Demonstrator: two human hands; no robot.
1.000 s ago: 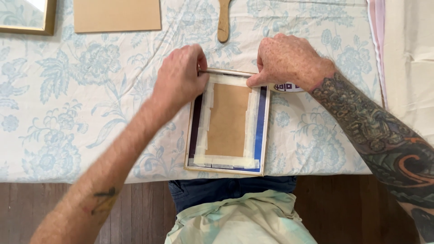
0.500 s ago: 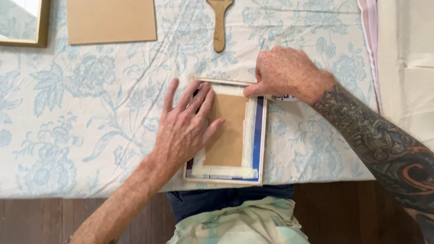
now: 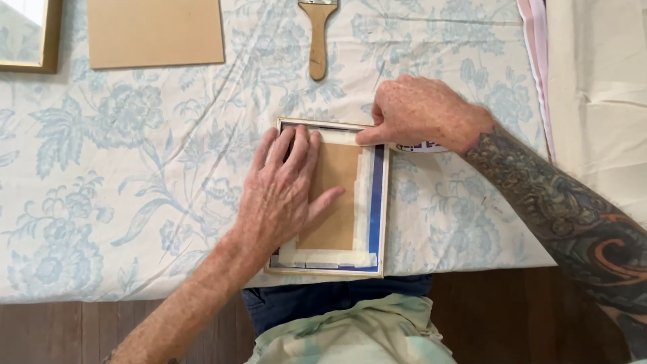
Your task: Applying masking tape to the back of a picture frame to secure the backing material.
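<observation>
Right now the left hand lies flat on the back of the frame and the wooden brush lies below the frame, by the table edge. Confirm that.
Not quite. The left hand does lie flat on the back of the frame, but the wooden brush lies above the frame, at the far side of the cloth, as the head view shows.

A second ago the left hand [image 3: 283, 192] gripped the top edge of the small gold-rimmed picture frame lying face down [image 3: 328, 197], fingers curled beside the right hand [image 3: 421, 111]. It has since slid down and now lies flat, fingers spread, over the brown cardboard backing taped with pale strips [image 3: 337, 195], covering its left half.
</observation>
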